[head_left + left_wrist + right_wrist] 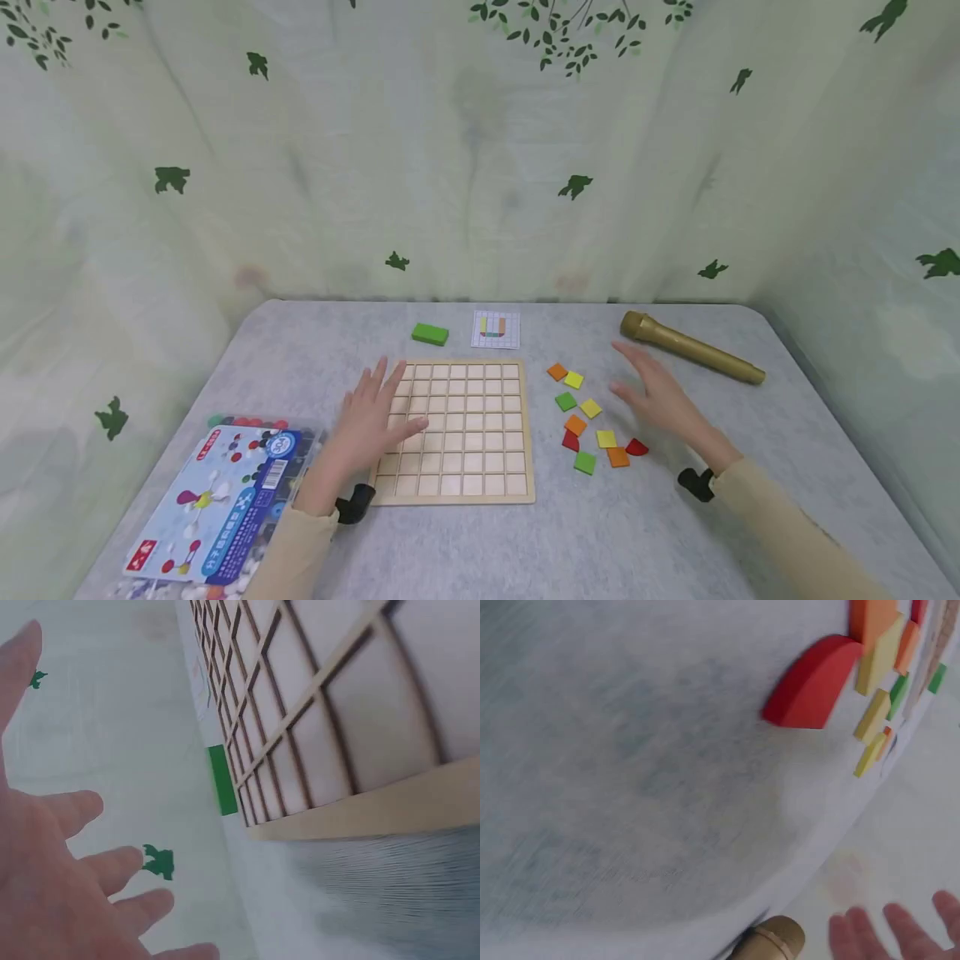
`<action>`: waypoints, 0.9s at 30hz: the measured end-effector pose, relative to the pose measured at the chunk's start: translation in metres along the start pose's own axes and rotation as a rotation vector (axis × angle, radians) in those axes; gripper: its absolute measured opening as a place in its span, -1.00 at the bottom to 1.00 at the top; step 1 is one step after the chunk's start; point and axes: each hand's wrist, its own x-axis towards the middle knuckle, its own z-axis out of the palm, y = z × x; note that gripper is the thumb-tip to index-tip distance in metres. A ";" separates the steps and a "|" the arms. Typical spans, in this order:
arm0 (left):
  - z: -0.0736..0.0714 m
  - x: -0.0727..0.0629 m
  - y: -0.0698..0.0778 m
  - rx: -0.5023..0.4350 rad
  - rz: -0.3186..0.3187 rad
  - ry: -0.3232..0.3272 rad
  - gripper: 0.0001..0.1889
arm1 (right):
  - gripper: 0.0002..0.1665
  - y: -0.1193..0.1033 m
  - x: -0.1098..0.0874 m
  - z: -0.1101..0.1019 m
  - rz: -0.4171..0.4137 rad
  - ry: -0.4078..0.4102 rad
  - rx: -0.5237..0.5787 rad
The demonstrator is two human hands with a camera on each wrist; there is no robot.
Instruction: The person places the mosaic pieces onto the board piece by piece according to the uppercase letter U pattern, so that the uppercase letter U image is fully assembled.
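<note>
A square wooden grid board (467, 500) lies at the middle of the table. Over its left edge my left hand (367, 425) hovers with fingers spread, holding nothing. The left wrist view shows these fingers apart from the board frame (337, 817). To the right of the board lie several loose tiles: orange (618, 457), yellow (606, 439), green (585, 462), and red quarter-round pieces (637, 447). My right hand (660, 400) is held above the table just right of the tiles, fingers extended and nothing in it. A red quarter-round piece (810, 686) shows large in the right wrist view.
Behind the board are a green block (430, 334) and a small pattern card (495, 330) with a coloured U shape. A gold tube, flared at one end (693, 347), lies at the back right. At front left sits a clear box with a molecule-kit label (217, 504).
</note>
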 end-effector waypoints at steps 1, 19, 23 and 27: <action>0.001 -0.003 -0.001 -0.023 0.002 -0.010 -0.01 | -0.21 -0.001 0.003 -0.001 -0.004 -0.012 0.066; 0.028 -0.048 -0.016 -0.205 -0.074 -0.133 0.30 | -0.42 0.004 0.043 0.007 0.074 -0.206 0.583; 0.030 -0.052 -0.016 -0.133 -0.060 -0.143 0.35 | -0.47 0.003 0.049 0.009 0.095 -0.226 0.575; 0.030 -0.053 -0.015 -0.112 -0.066 -0.154 0.35 | -0.52 0.004 0.055 0.012 0.108 -0.251 0.576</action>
